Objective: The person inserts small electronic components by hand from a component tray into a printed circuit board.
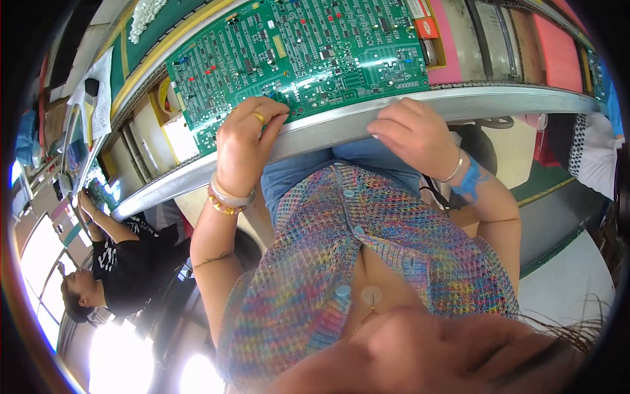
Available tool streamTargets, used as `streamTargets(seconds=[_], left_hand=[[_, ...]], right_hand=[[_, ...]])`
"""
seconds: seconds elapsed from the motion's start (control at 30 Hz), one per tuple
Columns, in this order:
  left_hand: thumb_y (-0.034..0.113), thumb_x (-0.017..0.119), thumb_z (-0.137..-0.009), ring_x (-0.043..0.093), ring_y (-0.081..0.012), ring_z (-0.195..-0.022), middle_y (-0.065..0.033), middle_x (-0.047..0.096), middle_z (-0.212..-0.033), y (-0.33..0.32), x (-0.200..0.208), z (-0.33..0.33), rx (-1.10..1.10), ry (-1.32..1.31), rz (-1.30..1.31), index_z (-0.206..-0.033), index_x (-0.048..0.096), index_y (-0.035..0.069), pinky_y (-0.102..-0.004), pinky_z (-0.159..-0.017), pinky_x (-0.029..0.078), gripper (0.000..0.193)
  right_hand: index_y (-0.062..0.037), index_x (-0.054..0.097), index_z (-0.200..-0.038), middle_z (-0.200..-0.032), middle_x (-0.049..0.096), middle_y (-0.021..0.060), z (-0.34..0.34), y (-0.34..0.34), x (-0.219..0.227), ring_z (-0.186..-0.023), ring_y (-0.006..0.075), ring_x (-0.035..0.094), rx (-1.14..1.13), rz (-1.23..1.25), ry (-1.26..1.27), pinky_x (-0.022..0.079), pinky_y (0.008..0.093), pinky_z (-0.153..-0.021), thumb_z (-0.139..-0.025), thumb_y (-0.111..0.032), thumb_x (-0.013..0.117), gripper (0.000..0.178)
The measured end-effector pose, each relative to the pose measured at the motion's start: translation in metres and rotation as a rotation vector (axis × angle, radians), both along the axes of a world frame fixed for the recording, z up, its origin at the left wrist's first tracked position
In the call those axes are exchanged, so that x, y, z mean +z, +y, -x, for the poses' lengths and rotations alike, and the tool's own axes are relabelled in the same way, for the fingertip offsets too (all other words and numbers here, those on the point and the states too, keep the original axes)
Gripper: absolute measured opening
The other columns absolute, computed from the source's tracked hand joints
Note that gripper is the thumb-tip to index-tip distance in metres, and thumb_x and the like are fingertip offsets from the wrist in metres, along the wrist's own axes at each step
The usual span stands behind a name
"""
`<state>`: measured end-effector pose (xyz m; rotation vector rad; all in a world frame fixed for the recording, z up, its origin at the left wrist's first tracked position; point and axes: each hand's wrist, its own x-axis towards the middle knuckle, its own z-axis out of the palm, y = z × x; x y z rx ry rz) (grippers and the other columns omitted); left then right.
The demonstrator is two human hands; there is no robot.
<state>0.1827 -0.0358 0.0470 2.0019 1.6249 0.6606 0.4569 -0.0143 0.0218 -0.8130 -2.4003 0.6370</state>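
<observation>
A large green circuit board point(308, 62) lies across two metal rails in front of me, crowded with small components, among them red and blue ones. At its near edge, my left hand point(246, 134) has thumb and fingers pinched together over the board; whatever they hold, if anything, is hidden. My right hand point(413, 134) rests on the near metal rail point(321, 136) with its fingers curled in and the thumb against them. Nothing shows in that hand.
White small parts point(146, 18) lie on a green surface at the far left. A red and white box point(425, 27) stands beyond the board's right end. A pink-red sheet point(556, 52) lies farther right. Another person point(131, 262) works at the left with a board.
</observation>
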Motion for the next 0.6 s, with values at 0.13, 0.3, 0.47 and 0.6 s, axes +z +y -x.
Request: streamTargets(seconds=[0.13,0.3,0.47,0.6], left_hand=[[0.002,0.069,-0.077,0.066,-0.0255,-0.078,-0.0078,0.067,-0.089,0.0028,-0.0023,0.0002,0.001,0.042,-0.023,-0.088,0.069,0.006,-0.0328,-0.068,0.052,0.012],[0.002,0.069,-0.077,0.065,-0.0259,-0.079,-0.0081,0.067,-0.090,0.0041,-0.0041,0.0016,0.014,0.042,-0.023,-0.088,0.069,0.005,-0.0329,-0.069,0.052,0.011],[0.002,0.069,-0.076,0.064,-0.0254,-0.079,-0.0072,0.066,-0.090,0.0033,-0.0044,-0.0020,-0.021,0.124,-0.082,-0.089,0.068,0.005,-0.0333,-0.069,0.052,0.013],[0.002,0.070,-0.075,0.063,-0.0250,-0.080,-0.0065,0.064,-0.089,0.0053,-0.0071,-0.0022,-0.087,0.217,-0.167,-0.091,0.068,0.006,-0.0338,-0.069,0.052,0.017]], right_hand=[[-0.0104,0.061,-0.089,-0.085,0.055,0.0022,0.0054,-0.0029,-0.0075,-0.078,0.0215,0.054,-0.001,-0.029,0.032,0.043,0.0326,-0.068,-0.071,-0.008,0.069,0.020],[-0.0106,0.061,-0.089,-0.085,0.055,0.0020,0.0062,-0.0039,-0.0097,-0.079,0.0217,0.054,-0.014,-0.018,0.041,0.043,0.0330,-0.068,-0.070,-0.008,0.069,0.021],[-0.0106,0.061,-0.090,-0.085,0.055,0.0020,0.0051,-0.0031,-0.0100,-0.078,0.0220,0.054,-0.006,-0.012,0.064,0.044,0.0331,-0.068,-0.070,-0.008,0.069,0.022],[-0.0107,0.061,-0.090,-0.085,0.055,0.0020,0.0059,-0.0029,-0.0108,-0.079,0.0221,0.054,-0.009,-0.013,0.059,0.044,0.0328,-0.068,-0.070,-0.008,0.069,0.022]])
